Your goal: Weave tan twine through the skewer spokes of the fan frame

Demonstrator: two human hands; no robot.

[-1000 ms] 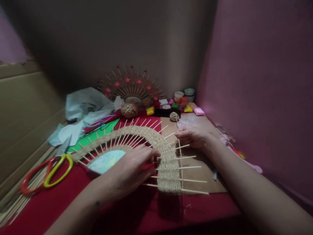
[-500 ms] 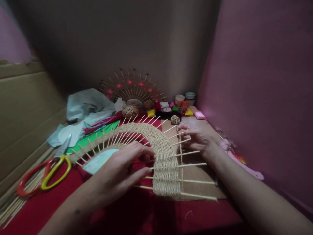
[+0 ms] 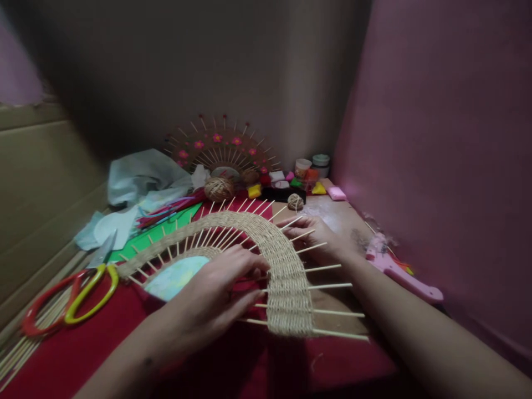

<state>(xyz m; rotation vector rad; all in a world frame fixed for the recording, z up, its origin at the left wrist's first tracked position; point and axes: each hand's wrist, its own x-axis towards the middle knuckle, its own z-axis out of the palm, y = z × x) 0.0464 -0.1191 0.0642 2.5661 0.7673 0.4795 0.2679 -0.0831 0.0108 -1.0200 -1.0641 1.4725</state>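
A half-round fan woven from twine over thin sticks (image 3: 286, 271) spans the middle of the head view, with a pale blue-green piece (image 3: 178, 277) at its centre. My left hand (image 3: 233, 271) grips the inner edge of the woven band at the right, thumb and fingers on it and the sticks. My right hand (image 3: 310, 235) is at the outer edge, partly behind the stick ends, fingers bent together. The twine it held a moment ago is hidden there. A small ball of twine (image 3: 295, 201) lies just beyond that hand.
Scissors with red and yellow handles (image 3: 89, 293) lie at left over loose sticks (image 3: 25, 349). A larger twine ball (image 3: 219, 189), a flowered fan (image 3: 220, 147) and small coloured packets (image 3: 319, 188) stand at the back. A pink glue gun (image 3: 403, 271) lies right, near the wall.
My right hand has moved inward and lower behind the sticks. The twine length that ran down across the stick ends no longer shows. The fan has shifted slightly right under my left hand.
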